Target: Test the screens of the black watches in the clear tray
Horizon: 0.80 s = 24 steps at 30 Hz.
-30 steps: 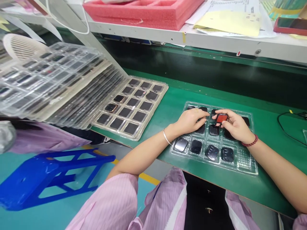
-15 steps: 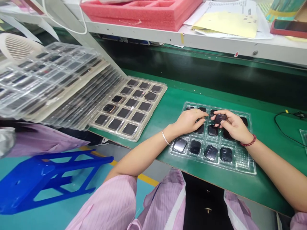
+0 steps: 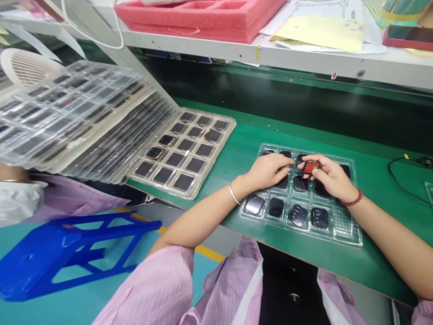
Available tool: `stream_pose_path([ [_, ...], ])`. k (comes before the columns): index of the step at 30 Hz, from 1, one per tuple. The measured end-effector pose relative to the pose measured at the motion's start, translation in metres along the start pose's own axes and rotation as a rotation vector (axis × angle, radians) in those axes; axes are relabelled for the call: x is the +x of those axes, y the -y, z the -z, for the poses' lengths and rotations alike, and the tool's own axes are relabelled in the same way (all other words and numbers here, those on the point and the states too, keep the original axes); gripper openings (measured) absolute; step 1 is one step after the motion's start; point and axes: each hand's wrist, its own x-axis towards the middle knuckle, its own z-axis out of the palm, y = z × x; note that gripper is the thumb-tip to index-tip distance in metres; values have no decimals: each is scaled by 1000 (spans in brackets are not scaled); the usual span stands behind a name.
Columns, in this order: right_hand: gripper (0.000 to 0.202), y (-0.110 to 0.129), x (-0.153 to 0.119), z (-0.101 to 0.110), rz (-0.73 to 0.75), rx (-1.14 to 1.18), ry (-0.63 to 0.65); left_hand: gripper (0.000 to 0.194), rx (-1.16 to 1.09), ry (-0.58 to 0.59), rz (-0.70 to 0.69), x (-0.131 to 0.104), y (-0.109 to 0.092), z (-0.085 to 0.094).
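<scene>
My right hand grips a smartwatch body between thumb and fingers, over a clear plastic tray. Its screen is lit red, with a green patch beside my thumb. Over the tray's left part, my left hand has its fingers stretched toward the right and the thumb apart, with nothing visible in it. Dark square watch bodies lie in the tray's pockets, among them one with a pale sheen and one at the front. My hands partly cover the back rows.
To the left lies a second tray of dark square pieces. Beside it leans a tall stack of filled trays. A blue stool stands on the floor, near another person's sleeve. Above are a shelf with red foam and a black cable at right.
The watch screen in my right hand has gone from dark to red with a green patch. Both my hands keep nearly the same place. The other person's arm has come further into view at left.
</scene>
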Motion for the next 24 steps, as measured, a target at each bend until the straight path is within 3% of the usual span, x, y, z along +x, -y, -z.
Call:
stream_pose_path([
  [17, 27, 3, -1, 0, -33, 48, -28, 31, -11, 15, 11, 0, -1, 0],
  [24, 37, 1, 1, -1, 14, 2, -21, 30, -9, 21, 27, 1, -2, 1],
])
